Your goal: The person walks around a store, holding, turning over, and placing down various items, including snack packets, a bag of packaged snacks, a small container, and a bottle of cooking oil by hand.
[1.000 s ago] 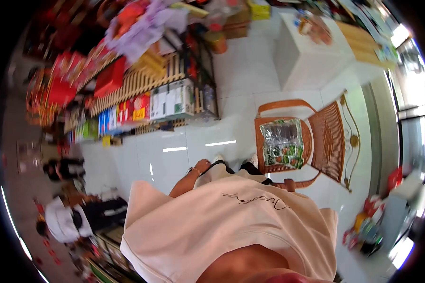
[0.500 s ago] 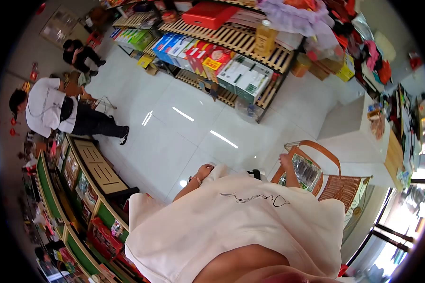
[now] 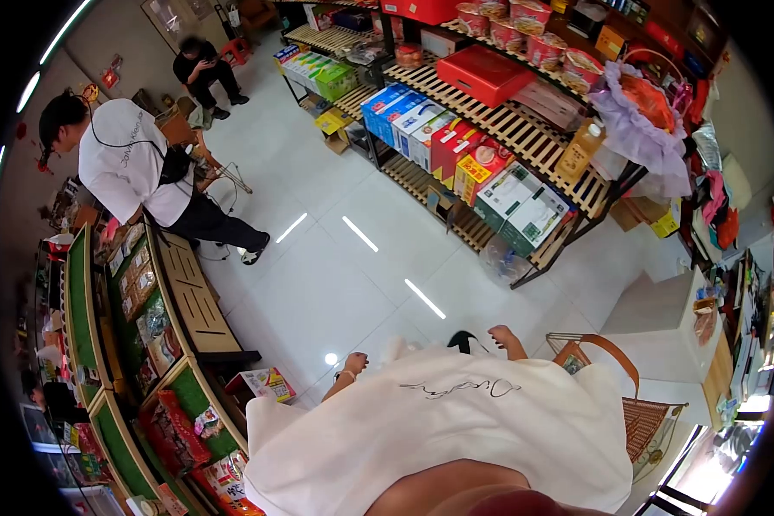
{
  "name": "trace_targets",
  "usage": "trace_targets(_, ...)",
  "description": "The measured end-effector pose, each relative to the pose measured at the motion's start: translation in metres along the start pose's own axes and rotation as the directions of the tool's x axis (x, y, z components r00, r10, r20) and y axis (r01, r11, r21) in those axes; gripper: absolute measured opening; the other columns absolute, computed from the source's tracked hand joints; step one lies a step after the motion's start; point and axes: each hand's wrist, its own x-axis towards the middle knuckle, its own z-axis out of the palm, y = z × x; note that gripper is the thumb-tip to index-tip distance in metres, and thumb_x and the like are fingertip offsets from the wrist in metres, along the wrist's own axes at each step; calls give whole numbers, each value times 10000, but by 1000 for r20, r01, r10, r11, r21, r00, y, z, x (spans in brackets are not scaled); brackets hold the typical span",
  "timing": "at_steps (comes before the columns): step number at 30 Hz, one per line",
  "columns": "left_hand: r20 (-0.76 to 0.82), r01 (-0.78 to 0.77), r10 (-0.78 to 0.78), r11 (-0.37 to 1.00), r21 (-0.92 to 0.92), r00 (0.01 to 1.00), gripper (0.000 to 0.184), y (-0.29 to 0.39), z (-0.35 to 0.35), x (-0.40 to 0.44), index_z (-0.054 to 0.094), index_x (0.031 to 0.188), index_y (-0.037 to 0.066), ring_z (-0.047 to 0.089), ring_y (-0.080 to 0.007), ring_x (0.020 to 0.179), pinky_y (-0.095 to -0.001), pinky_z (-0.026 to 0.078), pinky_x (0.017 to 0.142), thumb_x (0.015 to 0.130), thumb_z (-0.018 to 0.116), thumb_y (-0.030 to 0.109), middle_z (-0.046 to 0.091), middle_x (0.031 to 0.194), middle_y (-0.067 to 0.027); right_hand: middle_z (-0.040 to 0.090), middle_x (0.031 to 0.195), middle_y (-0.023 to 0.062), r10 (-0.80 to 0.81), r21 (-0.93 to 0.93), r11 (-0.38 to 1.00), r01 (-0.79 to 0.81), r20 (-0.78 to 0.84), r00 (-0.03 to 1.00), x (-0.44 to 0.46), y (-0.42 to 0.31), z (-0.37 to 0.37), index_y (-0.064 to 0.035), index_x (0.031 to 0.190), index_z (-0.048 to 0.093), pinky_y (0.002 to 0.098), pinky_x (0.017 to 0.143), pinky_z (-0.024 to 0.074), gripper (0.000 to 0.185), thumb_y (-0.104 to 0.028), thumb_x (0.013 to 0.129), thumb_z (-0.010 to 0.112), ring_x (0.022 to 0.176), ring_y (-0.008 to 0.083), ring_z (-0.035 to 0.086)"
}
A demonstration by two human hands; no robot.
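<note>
My left hand hangs at my left side over the tiled floor, fingers loosely curled in, with a band at the wrist. Nothing shows in it. My right hand is a little ahead of my white shirt, fingers loosely apart and holding nothing visible. The wicker chair with its curved armrest is the nearest thing to my right hand, with a gap between them. One dark shoe shows between my hands.
Slatted shelves with boxes, a red case and a bottle stand ahead. Snack shelves run along my left. A person in white stands at the far left; another sits behind. A white counter is at right.
My view has moved forward, bringing more of the shelves into sight. My right hand has come away from the chair's armrest. The person in white now leans over the left shelves.
</note>
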Motion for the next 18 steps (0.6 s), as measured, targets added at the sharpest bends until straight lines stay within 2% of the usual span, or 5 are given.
trace_targets(5, -24, 131, -148, 927, -351, 989, 296, 13, -11, 30, 577, 933, 11, 559, -158, 582, -270, 421, 455, 772, 496, 245, 617, 746, -102, 590, 865, 66, 164, 114, 981, -160, -29, 986, 15, -1, -5, -116, 960, 559, 371, 639, 439, 280, -283, 735, 556, 707, 213, 536)
trace_targets(8, -77, 88, -111, 962, -259, 991, 299, 29, -12, 62, 583, 946, 24, 572, -168, 617, -276, 430, 482, 775, 503, 255, 619, 763, -113, 604, 832, 74, -555, -773, 380, 507, 248, 794, 134, 61, -11, -103, 909, 583, 366, 627, 441, 252, -279, 731, 556, 683, 212, 547)
trace_targets(13, -150, -127, 147, 983, 132, 978, 303, 43, -30, 133, 582, 961, 31, 578, -168, 658, -263, 432, 505, 780, 506, 262, 622, 780, -111, 605, 804, 75, -418, -661, 606, 444, 210, 884, 186, -50, -18, -92, 875, 589, 373, 609, 441, 236, -274, 730, 549, 669, 208, 550)
trace_targets(17, -136, 25, -35, 997, -74, 990, 306, 121, -84, 162, 579, 968, 33, 578, -162, 683, -251, 432, 522, 782, 510, 265, 622, 785, -106, 605, 782, 76, -500, -631, 595, 498, 194, 844, 262, -163, -37, -83, 847, 594, 379, 595, 442, 227, -271, 730, 543, 658, 205, 553)
trace_targets(18, -132, 91, -119, 975, -200, 984, 306, 145, -97, 172, 578, 970, 33, 578, -160, 689, -248, 432, 526, 783, 510, 266, 623, 786, -105, 603, 768, 74, -331, -398, 848, 351, 119, 936, 233, -226, -42, -80, 840, 591, 382, 567, 444, 226, -269, 732, 530, 638, 204, 552)
